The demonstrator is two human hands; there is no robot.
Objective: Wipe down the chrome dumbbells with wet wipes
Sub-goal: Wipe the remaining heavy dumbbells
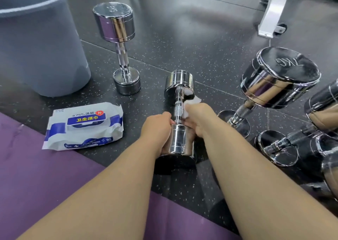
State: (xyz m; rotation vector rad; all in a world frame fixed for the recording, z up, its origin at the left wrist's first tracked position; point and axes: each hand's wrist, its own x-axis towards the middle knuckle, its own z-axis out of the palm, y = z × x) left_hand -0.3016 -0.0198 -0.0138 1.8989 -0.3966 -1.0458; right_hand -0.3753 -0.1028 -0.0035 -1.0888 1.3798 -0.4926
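Gripping the near head of the centre dumbbell (177,109) with left hand (157,128), fingers wrapped round the chrome from the left side. Pinching a white wet wipe (192,102) in right hand (198,119), pressed to the right side of the knurled handle just below the far head (mostly hidden by the hand, only a crumpled corner showing). Holding it with the handle pointing away from the body, roughly in line with the forearms; can't tell whether the far head sits on the floor (192,47) or hangs just above it. Working over black speckled rubber, just past the edge of a purple mat (36,175).

Around it:
- wipes pack (84,126) flat on the floor to the left, touching the mat edge, lid flap shut
- grey bucket (40,53) far left, behind the pack
- upright dumbbell (118,45) standing on one head, between bucket and centre dumbbell
- large dumbbell (274,78) tilted at right, near the right hand
- more dumbbells (285,144) clustered at the right edge, partly cut off
- white frame leg (272,14) top right
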